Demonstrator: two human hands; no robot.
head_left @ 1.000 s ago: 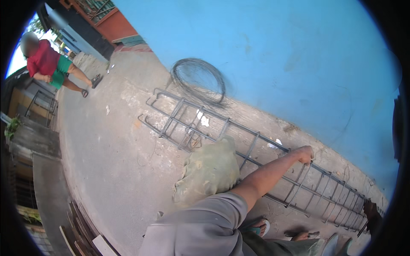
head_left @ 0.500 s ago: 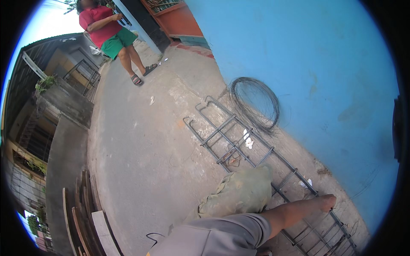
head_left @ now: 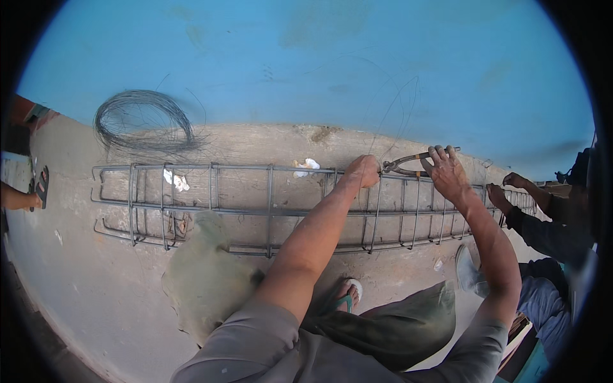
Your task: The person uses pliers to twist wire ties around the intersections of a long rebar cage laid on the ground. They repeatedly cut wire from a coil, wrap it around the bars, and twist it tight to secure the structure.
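A long cage of steel rebar (head_left: 270, 210) lies in front of me, with stirrups crossing its bars. My left hand (head_left: 363, 171) is closed at the cage's far top bar; what its fingers pinch is hidden. My right hand (head_left: 446, 172) grips the handles of metal pincers (head_left: 408, 161), which are spread apart. The pincers' jaws sit at the same bar, just right of my left hand. Thin wire (head_left: 401, 96) rises in a loose loop from near the jaws against the wall.
A coil of thin dark wire (head_left: 105, 121) leans by the blue wall (head_left: 306, 64). White scraps (head_left: 307, 167) lie beneath the cage. On the right, a co-worker's hands (head_left: 497, 195) are at the cage's far end. Another person's sandalled foot (head_left: 33, 200) shows at left.
My view has swung right and down onto the cage. My right hand, the pincers and the co-worker have come into view. Of the standing person, only part of a leg and foot remains visible.
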